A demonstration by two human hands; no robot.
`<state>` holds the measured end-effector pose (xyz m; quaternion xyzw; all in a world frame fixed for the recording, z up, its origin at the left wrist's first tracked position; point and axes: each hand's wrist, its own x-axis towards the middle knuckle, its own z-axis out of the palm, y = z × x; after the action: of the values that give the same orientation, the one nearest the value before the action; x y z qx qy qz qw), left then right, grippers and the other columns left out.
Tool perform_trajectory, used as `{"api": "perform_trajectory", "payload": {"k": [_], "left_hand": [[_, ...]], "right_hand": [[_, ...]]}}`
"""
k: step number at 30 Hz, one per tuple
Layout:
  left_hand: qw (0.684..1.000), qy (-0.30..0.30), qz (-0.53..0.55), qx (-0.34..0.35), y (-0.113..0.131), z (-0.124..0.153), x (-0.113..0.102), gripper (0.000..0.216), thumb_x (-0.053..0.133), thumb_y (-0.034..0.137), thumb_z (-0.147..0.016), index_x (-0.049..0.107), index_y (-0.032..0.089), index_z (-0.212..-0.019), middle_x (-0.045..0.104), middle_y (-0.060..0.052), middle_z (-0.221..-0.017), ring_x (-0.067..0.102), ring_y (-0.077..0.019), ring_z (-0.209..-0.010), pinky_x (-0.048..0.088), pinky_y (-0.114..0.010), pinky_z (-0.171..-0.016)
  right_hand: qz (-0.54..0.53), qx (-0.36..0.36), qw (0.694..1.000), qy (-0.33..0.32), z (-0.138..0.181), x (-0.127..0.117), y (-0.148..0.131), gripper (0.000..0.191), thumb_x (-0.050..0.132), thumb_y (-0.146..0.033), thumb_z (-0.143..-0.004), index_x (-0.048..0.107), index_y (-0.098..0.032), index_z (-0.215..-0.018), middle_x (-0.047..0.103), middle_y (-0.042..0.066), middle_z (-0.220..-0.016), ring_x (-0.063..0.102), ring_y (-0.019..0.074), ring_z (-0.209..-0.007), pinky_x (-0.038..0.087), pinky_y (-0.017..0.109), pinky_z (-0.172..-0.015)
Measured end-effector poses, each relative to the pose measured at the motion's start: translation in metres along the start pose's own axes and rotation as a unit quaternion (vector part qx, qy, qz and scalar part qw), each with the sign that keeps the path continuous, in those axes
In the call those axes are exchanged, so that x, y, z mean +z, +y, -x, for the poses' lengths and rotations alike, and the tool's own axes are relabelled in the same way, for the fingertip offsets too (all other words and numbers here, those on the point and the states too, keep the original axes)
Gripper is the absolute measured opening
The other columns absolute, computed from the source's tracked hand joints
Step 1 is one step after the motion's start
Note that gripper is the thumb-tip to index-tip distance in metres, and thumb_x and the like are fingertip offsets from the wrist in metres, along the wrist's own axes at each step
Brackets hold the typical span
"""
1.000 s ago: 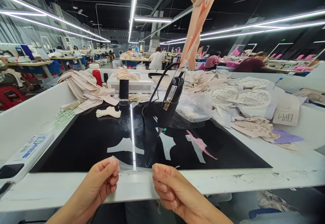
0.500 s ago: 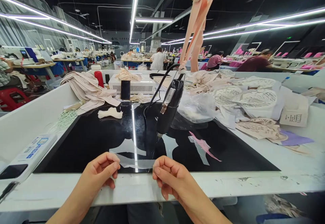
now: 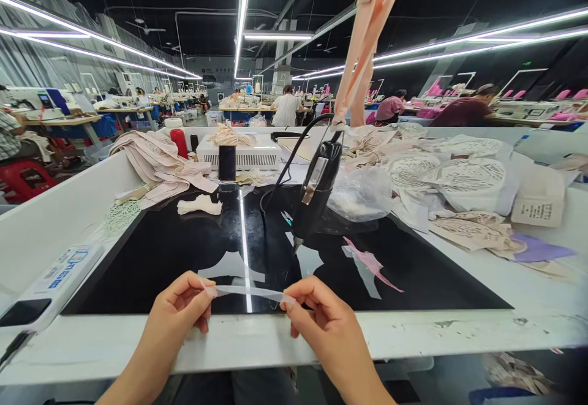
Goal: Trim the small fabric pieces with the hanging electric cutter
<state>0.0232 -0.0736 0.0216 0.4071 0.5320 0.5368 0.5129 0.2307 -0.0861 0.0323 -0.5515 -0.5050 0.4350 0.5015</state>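
Note:
A narrow, sheer white fabric strip [image 3: 250, 293] stretches between my two hands, just above the front part of a glossy black board [image 3: 151, 270]. Its left end is pinched between the thumb and fingers of my left hand [image 3: 181, 310]. My right hand [image 3: 319, 313] pinches the other end. Behind the strip lies a pale cut piece of cloth [image 3: 232, 265], flat on the board. A black handheld electric tool [image 3: 316, 187] with a pointed metal tip hangs beyond my right hand on knotted peach fabric bands [image 3: 361, 56].
Pink and white scraps [image 3: 367, 267] lie at the board's right. Small scissors [image 3: 287, 218] rest behind the tool. Lace pieces [image 3: 468, 172] and a clear plastic bag [image 3: 361, 193] are piled at the back right. Beige fabric [image 3: 160, 166] and a phone [image 3: 226, 163] are at the back left.
The strip has come up off the board and now spans taut between my hands. The hanging tool has swung a little to the right, uncovering the scissors.

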Motion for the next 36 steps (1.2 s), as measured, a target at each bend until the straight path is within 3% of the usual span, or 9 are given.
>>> {"api": "perform_trajectory", "payload": {"k": [9,11,15,17,19,22,25,30,36], "left_hand": [[0.997,-0.05,-0.055,0.027,0.008,0.004,0.0,0.024,0.071,0.042,-0.075,0.069,0.018,-0.074,0.066,-0.003,-0.081,0.056,-0.014,-0.065,0.042,-0.02,-0.049],[0.991,-0.082,-0.099,0.036,0.01,0.004,-0.001,0.021,0.068,0.039,-0.079,0.069,0.018,-0.075,0.064,-0.001,-0.07,0.055,-0.0135,-0.062,0.041,-0.021,-0.051],[0.969,-0.126,-0.202,0.07,0.013,0.003,0.001,0.016,0.062,0.034,-0.082,0.069,0.02,-0.078,0.068,-0.001,-0.073,0.056,-0.0143,-0.066,0.041,-0.024,-0.06],[0.947,-0.148,-0.271,0.088,0.015,0.003,0.003,0.014,0.059,0.031,-0.083,0.07,0.022,-0.081,0.068,0.0,-0.074,0.055,-0.0147,-0.066,0.039,-0.025,-0.058],[0.927,-0.167,-0.32,0.104,0.017,0.003,0.005,0.014,0.057,0.028,-0.085,0.07,0.023,-0.082,0.066,0.001,-0.074,0.051,-0.0139,-0.063,0.036,-0.025,-0.057],[0.924,-0.167,-0.317,0.134,0.017,0.0,0.008,0.013,0.058,0.032,-0.087,0.069,0.025,-0.086,0.065,0.001,-0.079,0.051,-0.0144,-0.067,0.04,-0.025,-0.061],[0.956,-0.157,-0.213,0.13,0.009,-0.006,0.01,0.027,0.07,0.041,-0.081,0.067,0.027,-0.105,0.066,-0.002,-0.099,0.058,-0.0192,-0.089,0.047,-0.028,-0.076],[0.964,-0.264,-0.033,0.015,-0.009,-0.013,0.013,0.038,0.075,0.046,-0.079,0.065,0.022,-0.107,0.067,-0.006,-0.102,0.061,-0.023,-0.1,0.049,-0.034,-0.089],[0.971,-0.237,-0.006,-0.04,0.0,-0.012,0.013,0.027,0.071,0.045,-0.086,0.064,0.019,-0.082,0.07,-0.001,-0.084,0.063,-0.0164,-0.085,0.047,-0.027,-0.082]], "right_hand": [[0.125,-0.023,0.991,-0.051,-0.002,-0.012,0.015,0.014,0.06,-0.035,-0.085,0.067,-0.023,-0.08,0.061,-0.002,-0.072,0.054,0.0126,-0.058,0.045,0.024,-0.055],[0.201,-0.063,0.975,-0.065,-0.004,-0.016,0.02,0.015,0.064,-0.032,-0.083,0.069,-0.026,-0.096,0.067,0.001,-0.088,0.061,0.017,-0.072,0.052,0.028,-0.067],[0.235,-0.167,0.953,-0.093,-0.002,-0.01,0.021,0.054,0.078,-0.028,-0.075,0.06,-0.031,-0.125,0.064,0.004,-0.125,0.058,0.0249,-0.116,0.048,0.038,-0.1],[0.213,-0.212,0.946,-0.12,-0.002,0.0,0.018,0.06,0.081,-0.026,-0.072,0.059,-0.028,-0.127,0.063,0.006,-0.128,0.054,0.0263,-0.122,0.046,0.039,-0.104],[0.198,-0.233,0.942,-0.136,-0.005,0.011,0.014,0.045,0.077,-0.023,-0.076,0.065,-0.025,-0.119,0.068,0.006,-0.117,0.058,0.0257,-0.113,0.047,0.038,-0.099],[0.168,-0.172,0.957,-0.16,-0.013,0.02,0.007,0.01,0.063,-0.023,-0.087,0.073,-0.022,-0.087,0.069,0.002,-0.08,0.06,0.0193,-0.079,0.047,0.031,-0.075],[0.036,-0.042,0.985,-0.162,-0.019,0.021,0.001,0.019,0.064,-0.036,-0.087,0.07,-0.02,-0.078,0.064,-0.001,-0.069,0.053,0.014,-0.064,0.04,0.025,-0.059],[-0.146,0.071,0.981,-0.107,-0.015,0.025,-0.002,0.026,0.072,-0.045,-0.082,0.069,-0.019,-0.084,0.066,0.0,-0.074,0.051,0.0118,-0.064,0.043,0.022,-0.061],[-0.069,0.046,0.992,-0.092,-0.015,0.02,0.009,0.029,0.07,-0.049,-0.083,0.07,-0.021,-0.091,0.068,0.002,-0.08,0.061,0.0169,-0.074,0.05,0.027,-0.07]]}}
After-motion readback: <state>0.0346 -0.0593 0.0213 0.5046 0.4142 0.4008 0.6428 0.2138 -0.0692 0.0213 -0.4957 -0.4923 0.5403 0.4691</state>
